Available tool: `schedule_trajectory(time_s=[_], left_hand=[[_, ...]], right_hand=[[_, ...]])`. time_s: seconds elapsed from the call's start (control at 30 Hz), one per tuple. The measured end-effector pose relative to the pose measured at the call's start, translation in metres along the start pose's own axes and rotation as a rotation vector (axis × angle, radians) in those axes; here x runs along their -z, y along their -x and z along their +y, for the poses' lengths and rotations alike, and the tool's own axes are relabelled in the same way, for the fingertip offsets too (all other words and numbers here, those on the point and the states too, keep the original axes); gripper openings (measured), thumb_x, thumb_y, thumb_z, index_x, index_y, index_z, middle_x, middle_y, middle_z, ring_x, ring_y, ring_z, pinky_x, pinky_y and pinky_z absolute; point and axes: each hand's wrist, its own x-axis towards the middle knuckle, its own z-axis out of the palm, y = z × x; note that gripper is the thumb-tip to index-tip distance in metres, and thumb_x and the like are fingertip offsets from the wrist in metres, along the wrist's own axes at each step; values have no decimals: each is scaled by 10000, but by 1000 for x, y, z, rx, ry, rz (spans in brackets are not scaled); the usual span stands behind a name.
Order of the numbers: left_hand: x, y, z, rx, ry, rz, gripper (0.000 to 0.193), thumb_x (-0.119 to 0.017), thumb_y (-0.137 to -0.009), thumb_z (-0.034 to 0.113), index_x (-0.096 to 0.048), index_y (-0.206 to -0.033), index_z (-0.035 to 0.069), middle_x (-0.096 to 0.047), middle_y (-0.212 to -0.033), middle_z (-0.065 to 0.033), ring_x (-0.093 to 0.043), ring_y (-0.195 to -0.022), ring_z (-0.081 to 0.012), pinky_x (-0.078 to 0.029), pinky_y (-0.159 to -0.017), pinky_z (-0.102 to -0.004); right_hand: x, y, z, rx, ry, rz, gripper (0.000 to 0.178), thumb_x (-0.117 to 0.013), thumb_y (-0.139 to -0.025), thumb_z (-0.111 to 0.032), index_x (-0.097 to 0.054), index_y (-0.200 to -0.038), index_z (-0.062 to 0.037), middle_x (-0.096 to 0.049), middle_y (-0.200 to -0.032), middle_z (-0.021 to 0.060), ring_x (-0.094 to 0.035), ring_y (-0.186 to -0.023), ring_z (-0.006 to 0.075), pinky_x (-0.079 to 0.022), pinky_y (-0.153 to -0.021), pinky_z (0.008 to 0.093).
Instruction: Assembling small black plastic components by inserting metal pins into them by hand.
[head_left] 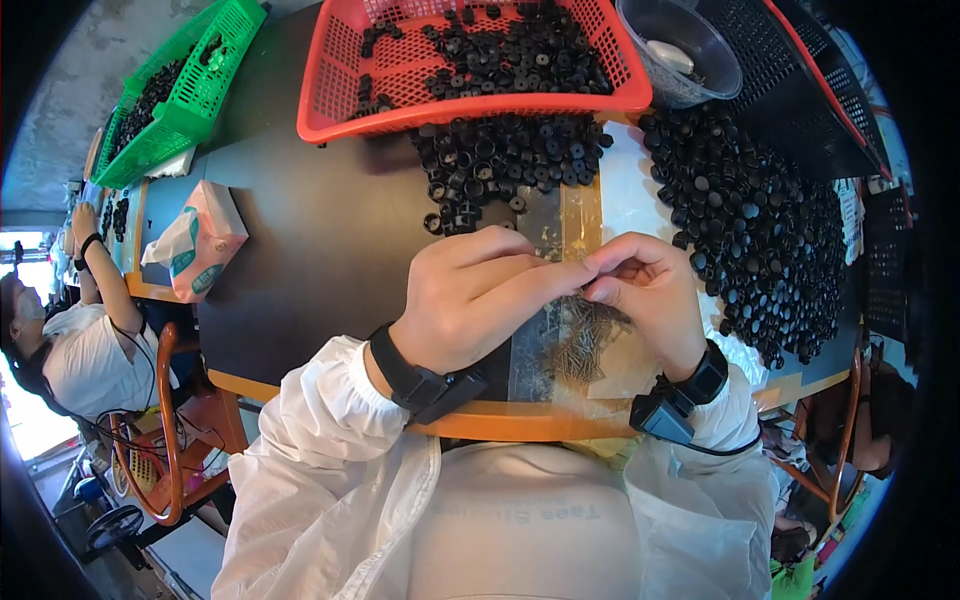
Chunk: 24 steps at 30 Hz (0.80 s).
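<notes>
My left hand point(470, 290) and my right hand point(655, 295) meet over the table near its front edge, fingertips pressed together. A small dark piece shows faintly between them, mostly hidden by the fingers, so its kind cannot be made out. Just below the fingertips lies a pile of thin metal screws or pins point(578, 350). Beyond my hands, small round black parts with center holes point(520, 155) spill out in a heap. On the right spreads a large heap of black round caps point(760, 235).
A red plastic basket point(470, 103) of black parts stands at the back, beside a clear tub point(690, 90) and a black crate point(800, 80). A tissue box point(210, 240) and green basket point(200, 90) are at left. Another person point(90, 350) sits far left.
</notes>
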Motion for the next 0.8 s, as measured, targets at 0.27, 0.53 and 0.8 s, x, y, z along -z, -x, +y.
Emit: schedule_trajectory(time_s=[0.27,0.53,0.8], left_hand=[[17,-14,-25,228,-248,-94,367,-822,-620,199,-718,-969,150,-588,-994,-36,-559,-937,-255,-475,-799,-376],[13,-14,-34,273,-436,-259,337,-774,-664,114,-716,-994,148,-551,-1031,-24,-548,-1001,-253,-473,-840,-388],[13,-16,-35,221,-386,-180,298,-780,-683,105,-712,-973,120,-615,-1022,-24,-585,-999,-243,-492,-848,-376]], right_hand=[[1,-1,-5,-36,-71,47,222,-671,-851,48,-637,-1069,37,-674,-984,77,-645,-890,126,-529,-836,259],[6,-1,-3,16,-47,59,212,-670,-862,25,-635,-1071,27,-667,-970,67,-609,-829,103,-510,-765,244],[4,2,-2,14,-52,25,219,-674,-849,48,-638,-1062,19,-671,-994,73,-617,-868,107,-516,-784,243]])
